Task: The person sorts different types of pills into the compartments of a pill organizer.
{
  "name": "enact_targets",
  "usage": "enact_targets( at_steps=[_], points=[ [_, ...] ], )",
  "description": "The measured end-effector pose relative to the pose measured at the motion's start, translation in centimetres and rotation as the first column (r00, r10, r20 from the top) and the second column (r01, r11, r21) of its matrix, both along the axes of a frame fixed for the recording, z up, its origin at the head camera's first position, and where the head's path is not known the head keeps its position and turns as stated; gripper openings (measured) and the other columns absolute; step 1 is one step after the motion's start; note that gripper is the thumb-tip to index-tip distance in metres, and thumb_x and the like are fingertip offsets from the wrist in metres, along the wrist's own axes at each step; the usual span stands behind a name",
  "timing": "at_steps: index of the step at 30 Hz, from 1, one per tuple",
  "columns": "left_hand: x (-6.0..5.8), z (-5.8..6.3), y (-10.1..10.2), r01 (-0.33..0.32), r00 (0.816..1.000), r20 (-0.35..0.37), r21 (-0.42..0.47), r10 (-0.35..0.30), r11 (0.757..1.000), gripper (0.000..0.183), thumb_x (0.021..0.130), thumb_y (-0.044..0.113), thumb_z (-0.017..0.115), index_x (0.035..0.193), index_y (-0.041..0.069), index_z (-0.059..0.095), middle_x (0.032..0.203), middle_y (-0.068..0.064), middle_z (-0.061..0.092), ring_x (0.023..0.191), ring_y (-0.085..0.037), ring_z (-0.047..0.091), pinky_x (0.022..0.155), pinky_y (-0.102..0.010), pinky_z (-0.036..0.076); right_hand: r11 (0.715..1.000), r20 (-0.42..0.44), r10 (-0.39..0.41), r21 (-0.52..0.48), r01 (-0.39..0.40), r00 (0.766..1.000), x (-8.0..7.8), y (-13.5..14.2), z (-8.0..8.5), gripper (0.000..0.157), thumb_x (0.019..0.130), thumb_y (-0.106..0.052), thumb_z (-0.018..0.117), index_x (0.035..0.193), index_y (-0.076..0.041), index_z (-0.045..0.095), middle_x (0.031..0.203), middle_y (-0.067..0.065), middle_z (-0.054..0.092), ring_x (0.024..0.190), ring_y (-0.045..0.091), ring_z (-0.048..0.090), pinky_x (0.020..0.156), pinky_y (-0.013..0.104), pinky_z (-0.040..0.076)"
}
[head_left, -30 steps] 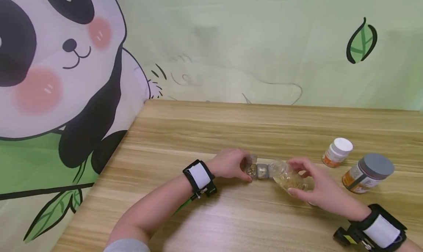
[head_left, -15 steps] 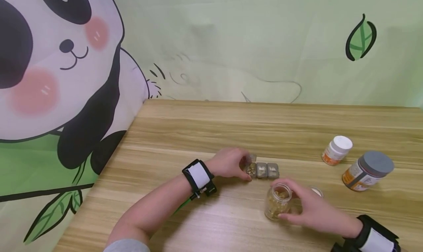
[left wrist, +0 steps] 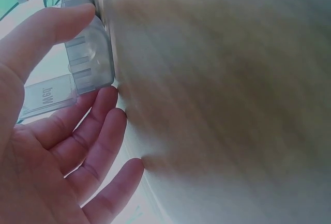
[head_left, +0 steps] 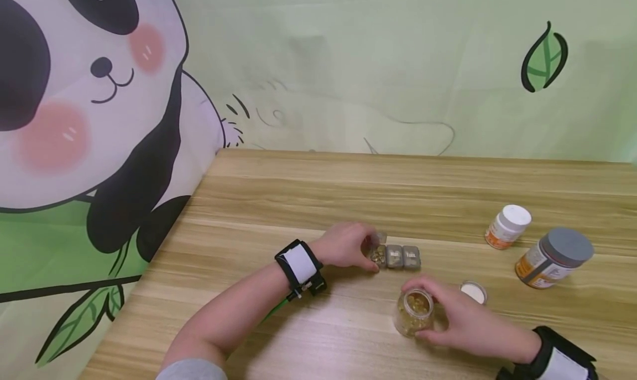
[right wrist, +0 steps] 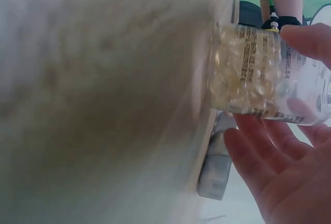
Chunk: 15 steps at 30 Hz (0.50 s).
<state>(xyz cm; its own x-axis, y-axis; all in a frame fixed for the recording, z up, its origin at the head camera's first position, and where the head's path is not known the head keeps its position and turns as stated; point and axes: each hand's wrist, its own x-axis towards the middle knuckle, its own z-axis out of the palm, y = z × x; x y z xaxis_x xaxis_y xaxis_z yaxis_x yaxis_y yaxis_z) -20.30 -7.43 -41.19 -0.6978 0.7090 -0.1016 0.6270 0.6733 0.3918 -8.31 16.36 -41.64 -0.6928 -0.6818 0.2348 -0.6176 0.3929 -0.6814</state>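
Observation:
My left hand [head_left: 348, 244] grips the left end of a small grey pill organizer [head_left: 402, 257], thumb on one side and fingers on the other. One compartment stands open with golden capsules in it; two closed lids lie to its right. In the left wrist view, the raised lid [left wrist: 49, 95] reads "Wed". Nearer the front, my right hand [head_left: 463, 319] holds a clear jar [head_left: 413, 316] of golden softgels upright and uncapped. The right wrist view has the jar's printed side [right wrist: 253, 69] between thumb and fingers, its base at or close to the tabletop.
Just behind my right hand lies a round lid [head_left: 474, 292] with a pale inside. A white-capped bottle [head_left: 507, 227] and a larger grey-capped jar [head_left: 554, 258] stand on the wooden table [head_left: 298, 192] at the right. A panda-printed backdrop [head_left: 348, 64] rises behind.
My right hand has brought the jar from a tilt over the organizer to upright, toward the front of the table, uncovering the closed compartments and the lid. My left hand stays put.

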Motion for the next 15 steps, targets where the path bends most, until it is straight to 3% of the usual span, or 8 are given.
enact_targets(
  at_steps=[8,11,15],
  points=[
    [-0.1,0.0,0.2,0.011,1.000,-0.016,0.003,-0.011,1.000,0.046,0.066,0.045,0.075,0.098,0.016,0.059,0.084,0.011,0.053,0.075,-0.004,0.049,0.064,-0.016,0.037,1.000,-0.025,0.009,0.022,-0.009,1.000,0.0,0.2,-0.1,0.060,0.074,-0.028,0.073,0.124,-0.021,0.040,0.115,-0.011,0.048,0.105,0.010,0.049,0.086,0.030,0.040],
    [0.1,-0.1,-0.1,0.003,1.000,-0.005,0.020,-0.003,1.000,0.050,0.065,0.045,0.076,0.099,0.015,0.056,0.085,0.009,0.052,0.075,-0.005,0.048,0.064,-0.017,0.038,0.997,-0.021,-0.014,0.079,0.015,1.000,0.3,0.4,-0.2,0.063,0.076,-0.035,0.070,0.129,-0.021,0.039,0.119,-0.009,0.047,0.107,0.011,0.047,0.087,0.032,0.040],
    [0.9,-0.1,-1.1,-0.048,0.998,0.052,0.068,0.045,0.997,0.069,0.065,0.047,0.075,0.117,0.011,0.049,0.093,0.004,0.054,0.082,-0.008,0.050,0.071,-0.019,0.040,0.984,0.044,-0.067,0.166,0.058,0.997,0.8,0.9,0.0,0.069,0.077,-0.045,0.067,0.134,-0.024,0.035,0.126,-0.007,0.045,0.115,0.014,0.044,0.091,0.036,0.038]
  ],
)
